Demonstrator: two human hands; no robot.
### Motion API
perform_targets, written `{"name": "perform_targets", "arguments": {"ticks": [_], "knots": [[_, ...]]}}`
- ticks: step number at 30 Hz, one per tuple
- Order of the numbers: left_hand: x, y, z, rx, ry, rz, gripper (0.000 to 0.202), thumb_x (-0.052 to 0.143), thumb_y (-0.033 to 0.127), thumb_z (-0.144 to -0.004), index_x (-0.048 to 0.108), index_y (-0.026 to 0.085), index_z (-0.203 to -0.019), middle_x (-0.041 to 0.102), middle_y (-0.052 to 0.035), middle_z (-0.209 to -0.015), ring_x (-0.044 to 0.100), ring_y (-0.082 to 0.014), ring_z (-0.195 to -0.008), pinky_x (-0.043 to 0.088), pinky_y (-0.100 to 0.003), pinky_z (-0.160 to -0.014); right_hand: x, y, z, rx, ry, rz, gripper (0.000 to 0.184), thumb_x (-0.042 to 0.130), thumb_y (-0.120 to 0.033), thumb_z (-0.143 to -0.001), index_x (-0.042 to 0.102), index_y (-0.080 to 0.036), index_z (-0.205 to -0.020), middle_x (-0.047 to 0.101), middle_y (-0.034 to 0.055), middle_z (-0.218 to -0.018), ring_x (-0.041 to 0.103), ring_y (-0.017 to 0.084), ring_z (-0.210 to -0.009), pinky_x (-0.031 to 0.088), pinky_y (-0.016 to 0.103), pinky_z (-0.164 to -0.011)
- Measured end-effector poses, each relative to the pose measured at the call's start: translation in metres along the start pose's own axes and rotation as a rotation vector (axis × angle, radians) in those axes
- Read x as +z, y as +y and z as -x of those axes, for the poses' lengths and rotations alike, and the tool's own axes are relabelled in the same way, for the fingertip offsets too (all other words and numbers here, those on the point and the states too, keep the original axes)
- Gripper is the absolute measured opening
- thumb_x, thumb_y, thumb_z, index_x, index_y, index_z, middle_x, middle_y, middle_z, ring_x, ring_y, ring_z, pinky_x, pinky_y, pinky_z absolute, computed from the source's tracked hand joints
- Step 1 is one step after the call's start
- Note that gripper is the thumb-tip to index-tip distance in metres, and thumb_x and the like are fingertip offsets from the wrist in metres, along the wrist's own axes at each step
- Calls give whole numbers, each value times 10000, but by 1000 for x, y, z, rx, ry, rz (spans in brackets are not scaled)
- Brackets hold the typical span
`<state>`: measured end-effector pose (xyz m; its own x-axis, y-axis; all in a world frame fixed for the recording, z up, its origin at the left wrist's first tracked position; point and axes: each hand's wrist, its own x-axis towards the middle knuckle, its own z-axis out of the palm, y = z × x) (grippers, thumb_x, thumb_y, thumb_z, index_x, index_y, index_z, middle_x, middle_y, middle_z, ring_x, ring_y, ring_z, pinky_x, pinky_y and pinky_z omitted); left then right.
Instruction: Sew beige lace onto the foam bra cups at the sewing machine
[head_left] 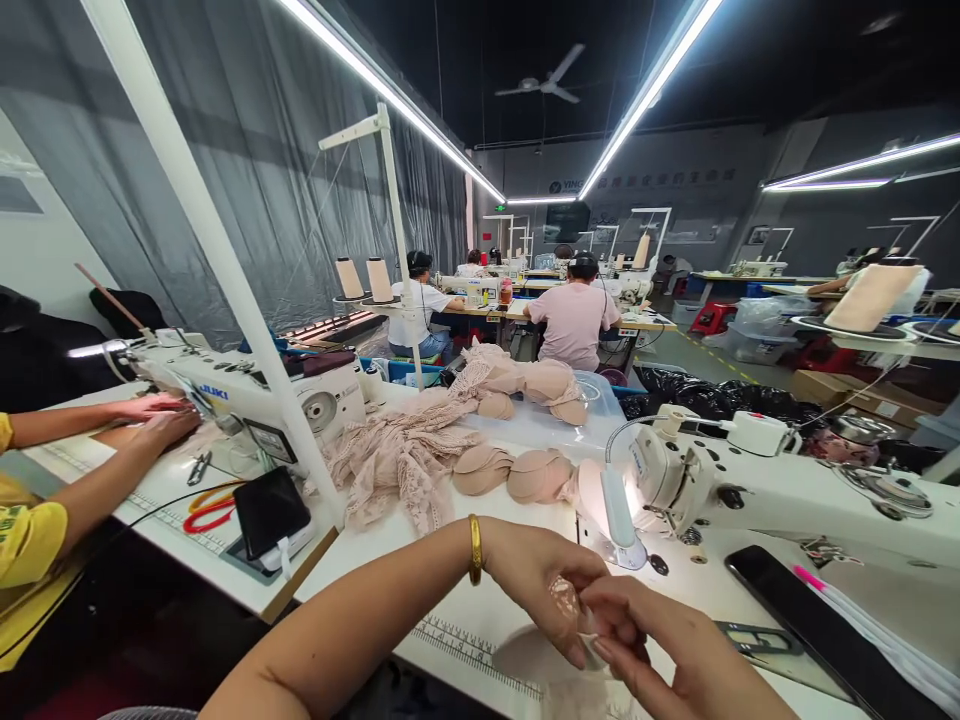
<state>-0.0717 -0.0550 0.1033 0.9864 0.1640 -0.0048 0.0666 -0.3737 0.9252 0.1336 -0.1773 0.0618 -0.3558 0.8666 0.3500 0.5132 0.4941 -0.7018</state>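
My left hand (536,572), with a gold bangle (475,550) on its wrist, is closed on a small piece of pale lace fabric (564,597). Against it, my right hand (660,630) pinches the same fabric, the fingertips of both hands meeting. Part of the fabric is hidden by my fingers, and a sheer portion hangs below them over the table edge. Just beyond my hands stands a white sewing machine (810,500) with its lamp lit. Stacked beige bra cups (538,476) lie left of its needle area, next to a heap of beige lace (409,455).
A black phone (795,610) and small snips (757,638) lie at the right. A clear plastic bin (555,425) holds more pieces behind. Left, a co-worker's hands (161,415) work at another machine (247,400). A thread-stand pole (217,260) rises between the tables.
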Motion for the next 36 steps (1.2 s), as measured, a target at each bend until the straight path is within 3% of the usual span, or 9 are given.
{"name": "perform_targets", "arguments": {"ticks": [4, 7, 10, 15, 18, 21, 26, 30, 36], "knots": [[-5, -4, 8, -147, 83, 3, 418, 861, 593, -736, 644, 248, -831, 572, 53, -671, 525, -150, -606, 441, -294, -611, -24, -6, -5, -61, 110, 181, 192, 634, -320, -1041, 739, -369, -1194, 824, 2, -945, 780, 194, -730, 624, 266, -646], [-4, -9, 16, -41, 375, -204, 247, 766, 397, -812, 580, 235, -798, 513, 56, -644, 434, -121, -570, 354, -269, -567, -24, 8, 1, -240, 270, 411, 400, 670, -227, -1004, 705, -378, -1374, 840, 48, -1099, 818, 260, -898, 654, 336, -782], [2, -17, 22, 102, 533, -659, 123, 650, 207, -848, 549, 236, -784, 548, 24, -662, 468, -152, -611, 352, -315, -648, -12, 31, 8, -438, 314, 557, 733, 640, -137, -992, 452, -359, -1665, 817, 99, -1253, 811, 293, -1023, 645, 391, -875], [23, -55, 18, 157, 284, -1195, 152, 625, 200, -956, 563, 236, -823, 641, -24, -713, 514, -198, -642, 297, -370, -636, 8, 81, 8, -577, 155, 563, 784, 625, -397, -1070, 252, -272, -1748, 844, 135, -1167, 830, 315, -894, 663, 384, -767], [27, -75, -2, 238, 154, -1231, 160, 653, 250, -986, 581, 224, -845, 679, -44, -791, 568, -214, -724, 336, -376, -642, 5, 106, 2, -629, 44, 521, 578, 532, -172, -1080, 504, -307, -1641, 863, 78, -1081, 829, 241, -828, 657, 306, -760], [22, -88, -29, 166, 91, -1250, 142, 657, 210, -973, 598, 212, -844, 690, -68, -855, 577, -216, -740, 335, -366, -605, -4, 120, -2, -503, -20, 494, 487, 521, -112, -1050, 716, -357, -1423, 861, 39, -1060, 816, 210, -827, 648, 286, -756], [24, -108, -49, 22, 171, -1191, 201, 701, 317, -937, 605, 203, -803, 627, -60, -778, 473, -181, -609, 253, -336, -525, -15, 134, 1, -379, 23, 543, 524, 527, -72, -997, 714, -336, -1410, 827, 60, -1223, 797, 236, -999, 638, 297, -779], [33, -116, -42, 93, 305, -1234, 251, 654, 286, -987, 571, 194, -769, 614, -64, -852, 535, -193, -757, 366, -328, -613, -15, 138, 11, -336, 27, 562, 434, 483, -88, -1015, 733, -264, -1323, 784, 89, -1021, 746, 225, -917, 603, 272, -672], [33, -114, -41, 155, 319, -1303, 241, 618, 282, -1029, 560, 189, -815, 588, -32, -838, 534, -189, -758, 437, -346, -680, -14, 134, 16, -290, -59, 555, 376, 441, -111, -1066, 697, -244, -1307, 673, 64, -915, 660, 201, -828, 525, 257, -624]]}}
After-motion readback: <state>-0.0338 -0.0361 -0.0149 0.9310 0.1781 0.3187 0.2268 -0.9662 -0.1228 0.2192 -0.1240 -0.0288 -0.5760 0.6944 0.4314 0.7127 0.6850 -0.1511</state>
